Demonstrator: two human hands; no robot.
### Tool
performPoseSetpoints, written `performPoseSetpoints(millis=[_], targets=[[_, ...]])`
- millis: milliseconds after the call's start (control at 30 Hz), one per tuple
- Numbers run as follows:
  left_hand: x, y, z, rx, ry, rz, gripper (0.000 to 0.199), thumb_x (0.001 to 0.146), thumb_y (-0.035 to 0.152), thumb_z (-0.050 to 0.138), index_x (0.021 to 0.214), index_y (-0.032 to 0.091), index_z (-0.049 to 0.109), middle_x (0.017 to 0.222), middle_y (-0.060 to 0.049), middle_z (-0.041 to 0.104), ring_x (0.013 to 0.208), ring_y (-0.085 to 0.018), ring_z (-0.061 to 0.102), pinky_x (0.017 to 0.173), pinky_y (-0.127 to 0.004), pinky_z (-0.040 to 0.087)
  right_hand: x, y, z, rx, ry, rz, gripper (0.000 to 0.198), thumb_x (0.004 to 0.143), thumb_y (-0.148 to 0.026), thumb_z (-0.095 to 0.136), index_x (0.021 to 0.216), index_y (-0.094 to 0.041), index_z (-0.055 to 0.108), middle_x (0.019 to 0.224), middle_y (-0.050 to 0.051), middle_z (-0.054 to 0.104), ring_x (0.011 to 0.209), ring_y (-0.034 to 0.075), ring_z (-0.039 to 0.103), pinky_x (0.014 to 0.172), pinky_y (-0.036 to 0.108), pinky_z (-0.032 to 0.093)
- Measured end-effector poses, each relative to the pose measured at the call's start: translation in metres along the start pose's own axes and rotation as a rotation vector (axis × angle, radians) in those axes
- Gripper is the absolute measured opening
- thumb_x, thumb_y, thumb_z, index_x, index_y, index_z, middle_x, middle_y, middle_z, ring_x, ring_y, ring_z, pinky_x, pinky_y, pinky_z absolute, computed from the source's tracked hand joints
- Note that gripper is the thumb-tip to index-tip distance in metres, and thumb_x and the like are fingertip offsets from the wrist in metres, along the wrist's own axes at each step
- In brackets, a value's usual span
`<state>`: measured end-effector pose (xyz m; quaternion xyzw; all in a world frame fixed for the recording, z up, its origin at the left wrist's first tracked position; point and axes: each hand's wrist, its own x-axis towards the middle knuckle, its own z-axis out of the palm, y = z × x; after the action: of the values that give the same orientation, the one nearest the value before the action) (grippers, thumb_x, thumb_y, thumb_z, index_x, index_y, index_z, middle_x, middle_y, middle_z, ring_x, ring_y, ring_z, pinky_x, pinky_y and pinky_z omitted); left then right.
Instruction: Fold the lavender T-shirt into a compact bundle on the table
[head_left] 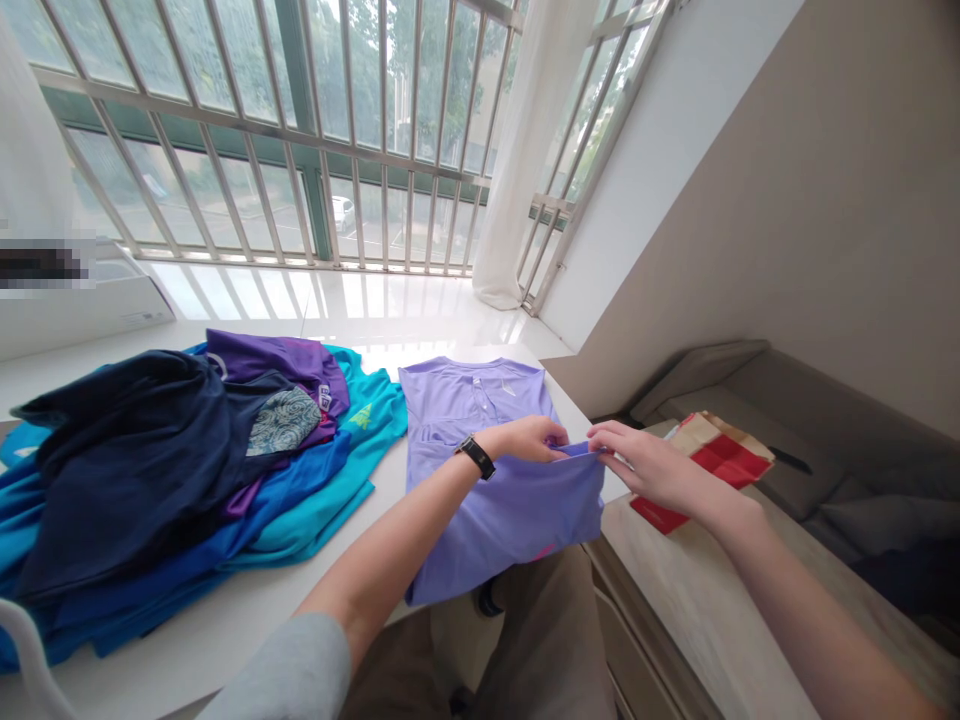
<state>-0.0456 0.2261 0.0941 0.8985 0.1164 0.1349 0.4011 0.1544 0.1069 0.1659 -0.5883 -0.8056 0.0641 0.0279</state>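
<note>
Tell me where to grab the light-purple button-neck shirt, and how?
I'd pinch the light-purple button-neck shirt by its raised edge, coming from the right side of the picture. The cloth is lifted there, while the collar part lies flat and looks harder to pinch. The left hand and right hand are already at that edge.

Left grip (527, 438) curled, right grip (640, 463) pinching, arms (401, 545) outstretched

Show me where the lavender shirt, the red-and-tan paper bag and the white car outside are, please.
Lavender shirt (517, 505): head view, on the plain cloth of its lower part.
Red-and-tan paper bag (724, 456): head view, on its red area.
White car (342, 213): head view, on its body.
</note>
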Motion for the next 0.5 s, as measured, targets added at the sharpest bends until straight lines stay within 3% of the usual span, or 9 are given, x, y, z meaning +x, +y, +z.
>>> performPoseSetpoints(millis=[100, 233, 367, 500], targets=[[-0.002, -0.002, -0.007, -0.069, 0.06, -0.038, 0.022, 0.088, 0.036, 0.058, 0.091, 0.015, 0.065, 0.08, 0.001, 0.063, 0.073, -0.013, 0.054, 0.062, -0.023, 0.039, 0.004, 0.009, 0.002, -0.034, -0.007, 0.087, 0.021, 0.091, -0.027, 0.045, 0.097, -0.025, 0.065, 0.091, 0.005, 0.072, 0.078, 0.021, 0.066, 0.069, 0.031, 0.047], [-0.002, -0.008, -0.005, -0.098, 0.093, -0.115, 0.034, 0.093, 0.047, 0.052, 0.104, 0.016, 0.063, 0.091, -0.002, 0.065, 0.08, -0.016, 0.058, 0.068, -0.024, 0.043, 0.019, 0.024, 0.012, -0.039, 0.017, 0.138, 0.02, 0.088, -0.026, 0.049, 0.097, -0.023, 0.066, 0.088, 0.006, 0.073, 0.077, 0.021, 0.067, 0.069, 0.031, 0.047], [-0.002, -0.021, 0.005, -0.02, 0.044, -0.291, 0.051, 0.09, 0.062, 0.052, 0.115, 0.018, 0.061, 0.105, -0.006, 0.068, 0.09, -0.02, 0.063, 0.074, -0.026, 0.046, 0.042, 0.039, 0.031, 0.034, 0.028, 0.168, 0.017, 0.083, -0.025, 0.052, 0.091, -0.022, 0.067, 0.085, 0.005, 0.073, 0.076, 0.02, 0.067, 0.071, 0.03, 0.047], [-0.003, -0.035, 0.007, 0.044, 0.061, -0.374, 0.048, 0.083, 0.043, 0.069, 0.122, 0.017, 0.058, 0.108, -0.006, 0.07, 0.092, -0.02, 0.066, 0.076, -0.026, 0.048, 0.058, 0.048, 0.059, 0.299, 0.057, 0.156, 0.016, 0.08, -0.03, 0.055, 0.091, -0.022, 0.064, 0.088, 0.005, 0.071, 0.075, 0.019, 0.067, 0.07, 0.03, 0.051]])
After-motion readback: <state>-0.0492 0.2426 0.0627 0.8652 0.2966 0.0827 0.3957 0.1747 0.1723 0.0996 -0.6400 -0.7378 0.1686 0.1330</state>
